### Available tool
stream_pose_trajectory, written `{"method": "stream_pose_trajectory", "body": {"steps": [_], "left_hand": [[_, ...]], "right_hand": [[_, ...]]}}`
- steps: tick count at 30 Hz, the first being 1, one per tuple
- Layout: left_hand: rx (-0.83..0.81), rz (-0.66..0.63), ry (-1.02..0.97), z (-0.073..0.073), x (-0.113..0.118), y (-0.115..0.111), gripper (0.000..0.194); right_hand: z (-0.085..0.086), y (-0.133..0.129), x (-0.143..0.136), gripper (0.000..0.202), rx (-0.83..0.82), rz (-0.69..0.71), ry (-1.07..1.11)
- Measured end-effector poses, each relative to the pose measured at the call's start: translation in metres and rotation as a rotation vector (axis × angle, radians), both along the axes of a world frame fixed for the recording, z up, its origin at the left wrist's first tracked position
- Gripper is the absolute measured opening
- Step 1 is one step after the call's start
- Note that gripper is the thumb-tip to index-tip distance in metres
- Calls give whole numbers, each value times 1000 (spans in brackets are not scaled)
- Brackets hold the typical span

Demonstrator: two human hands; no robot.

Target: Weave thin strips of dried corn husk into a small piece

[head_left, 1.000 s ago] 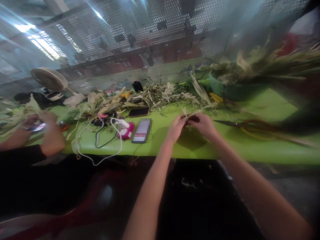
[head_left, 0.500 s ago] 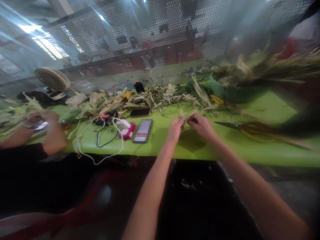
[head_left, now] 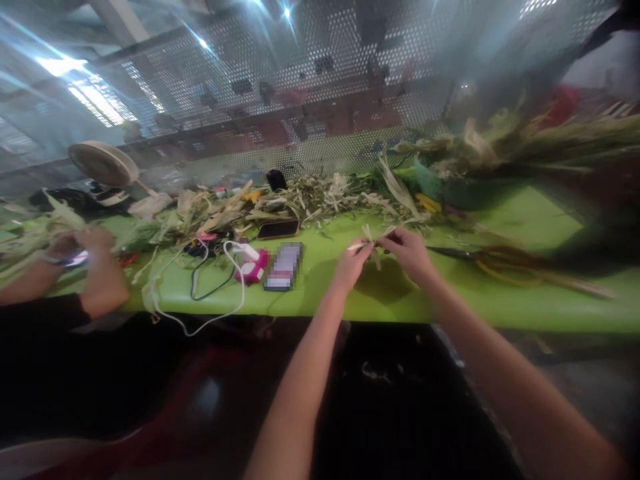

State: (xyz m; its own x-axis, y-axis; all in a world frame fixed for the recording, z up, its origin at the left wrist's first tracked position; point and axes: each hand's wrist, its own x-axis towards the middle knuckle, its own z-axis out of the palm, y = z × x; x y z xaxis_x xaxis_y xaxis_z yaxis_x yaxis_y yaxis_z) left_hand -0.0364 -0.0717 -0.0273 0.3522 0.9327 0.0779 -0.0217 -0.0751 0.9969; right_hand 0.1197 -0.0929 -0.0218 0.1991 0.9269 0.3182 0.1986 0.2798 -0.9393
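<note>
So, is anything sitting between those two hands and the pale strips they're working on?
Nothing visible does: the left hand and right hand both have the pale strips in their fingers. The scissors lie off to the right, the pixelated phone to the left.

My left fingers and right fingers pinch a pale husk strip piece above the counter, near its front edge. Scissors lie right of them; a lit phone lies left, beside a pink adapter.
</note>
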Motion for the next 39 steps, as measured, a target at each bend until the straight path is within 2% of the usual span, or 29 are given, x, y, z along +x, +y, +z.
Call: {"method": "stream_pose_trajectory", "body": {"steps": [5,10,13,17,19,21,24,26,29,33,35,39], "left_hand": [[200,-63,131,7,0,-1,19],[227,-7,183,4,2,0,16],[227,-19,219,0,2,-1,18],[276,-87,300,-2,4,1,16],[280,-81,311,-1,5,1,15],[267,-32,303,1,6,0,17],[260,78,354,3,7,0,21],[276,156,412,2,7,0,22],[382,217,478,-1,9,2,17],[506,231,570,-6,12,5,18],[521,218,577,-8,13,5,18],[493,221,561,-8,13,2,15]], "right_hand": [[2,0,0,25,4,-42,26],[6,-1,0,28,-36,61,86],[5,-1,-2,30,-56,87,93],[1,1,-2,26,-31,5,-14],[0,2,-1,25,-15,-13,-58],[0,1,0,24,44,-74,-114],[3,-4,-1,37,221,-266,-229],[4,-8,-3,34,307,-301,-276],[4,-13,-10,20,331,-124,-288],[8,-16,-16,21,297,127,-329],[10,-17,-16,22,279,168,-364],[12,-18,-14,19,267,151,-391]]}}
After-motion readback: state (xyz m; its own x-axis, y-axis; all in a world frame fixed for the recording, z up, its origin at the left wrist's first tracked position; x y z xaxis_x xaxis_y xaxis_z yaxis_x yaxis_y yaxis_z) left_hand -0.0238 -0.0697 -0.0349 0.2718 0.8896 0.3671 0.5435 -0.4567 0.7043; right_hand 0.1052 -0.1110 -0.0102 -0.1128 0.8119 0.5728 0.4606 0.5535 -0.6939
